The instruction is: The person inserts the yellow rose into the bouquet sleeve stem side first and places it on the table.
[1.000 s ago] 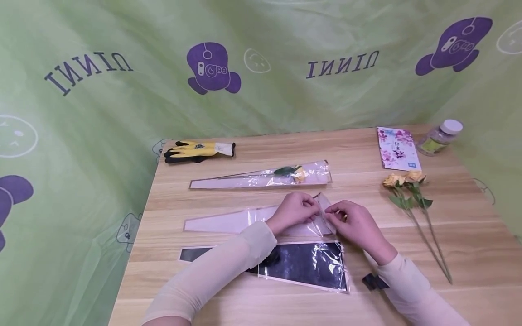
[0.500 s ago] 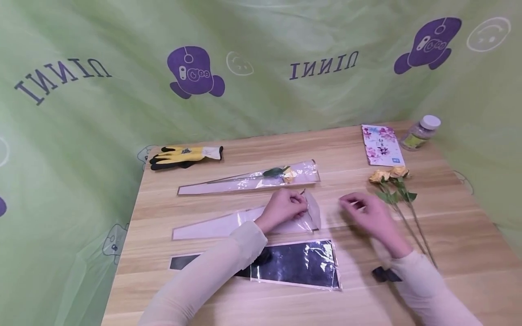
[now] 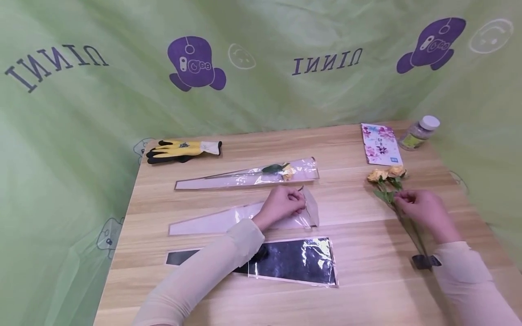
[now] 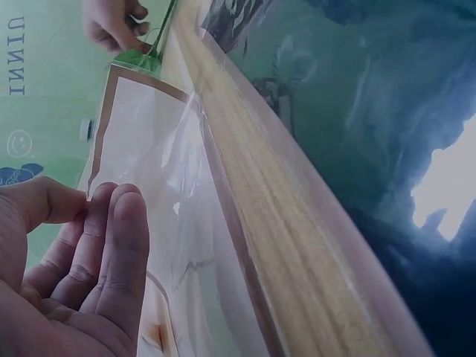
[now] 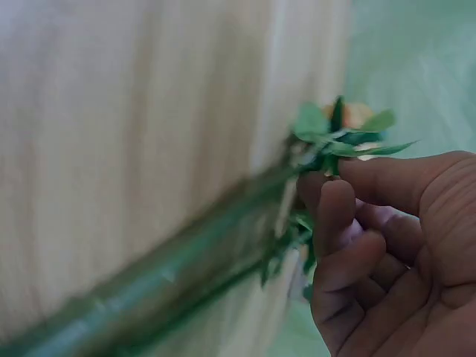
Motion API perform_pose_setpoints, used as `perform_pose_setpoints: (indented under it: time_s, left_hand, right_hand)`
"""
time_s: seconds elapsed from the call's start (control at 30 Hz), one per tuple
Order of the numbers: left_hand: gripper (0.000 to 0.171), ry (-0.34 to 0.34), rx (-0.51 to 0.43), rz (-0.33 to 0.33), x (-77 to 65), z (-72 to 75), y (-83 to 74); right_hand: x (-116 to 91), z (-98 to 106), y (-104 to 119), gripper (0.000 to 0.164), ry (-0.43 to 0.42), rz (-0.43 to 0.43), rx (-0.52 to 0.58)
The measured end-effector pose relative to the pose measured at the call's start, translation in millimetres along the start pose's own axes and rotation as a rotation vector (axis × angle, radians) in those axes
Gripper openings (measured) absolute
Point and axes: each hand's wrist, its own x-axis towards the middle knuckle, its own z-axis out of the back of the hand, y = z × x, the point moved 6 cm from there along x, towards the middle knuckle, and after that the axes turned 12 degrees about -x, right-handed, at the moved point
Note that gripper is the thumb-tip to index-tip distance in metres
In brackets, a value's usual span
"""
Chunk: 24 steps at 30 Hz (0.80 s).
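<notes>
My left hand (image 3: 281,204) pinches the open wide end of a pale flower sleeve (image 3: 204,222) with a clear front. In the left wrist view, thumb and fingertips meet at the sleeve's brown-bordered edge (image 4: 104,126). On the right of the table, my right hand (image 3: 424,210) pinches a yellow rose (image 3: 395,171) by its stem, just under the leaves. A second yellow rose (image 3: 377,175) lies right beside it. The right wrist view shows the green stem (image 5: 186,253) running away from my fingers; how firmly they grip is partly hidden.
Behind the pale sleeve lies another sleeve (image 3: 220,182) with a yellow rose inside. A black sleeve (image 3: 293,258) lies in front. A yellow glove (image 3: 183,151), a floral packet (image 3: 381,145) and a white-lidded jar (image 3: 420,132) stand farther back. A small black object (image 3: 424,261) lies near my right sleeve.
My right hand has left the sleeve's mouth, moved right to the roses and taken a stem between its fingers. My left hand keeps holding the sleeve's edge.
</notes>
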Motion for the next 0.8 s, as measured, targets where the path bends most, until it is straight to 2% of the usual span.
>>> perform_pose_setpoints:
  time_s: [0.23,0.53,0.67,0.8]
  left_hand:
    - [0.004,0.002,-0.013,0.019,-0.2,2.1,2.5]
    - [0.007,-0.017,-0.07,0.021,2.4,2.9,1.8]
    - [0.008,-0.025,-0.116,0.002,5.4,5.0,8.4]
    - [0.012,0.0,-0.15,-0.043,7.0,7.3,12.3]
  right_hand:
    - [5.9,-10.1,12.8,0.024,-0.046,0.045,-0.04]
    - [12.1,-13.8,19.0,0.023,0.025,0.032,-0.027]
    - [9.8,-16.2,22.2,0.032,0.059,0.003,0.08]
    - [0.9,-15.4,28.0,0.052,0.108,-0.075,0.301]
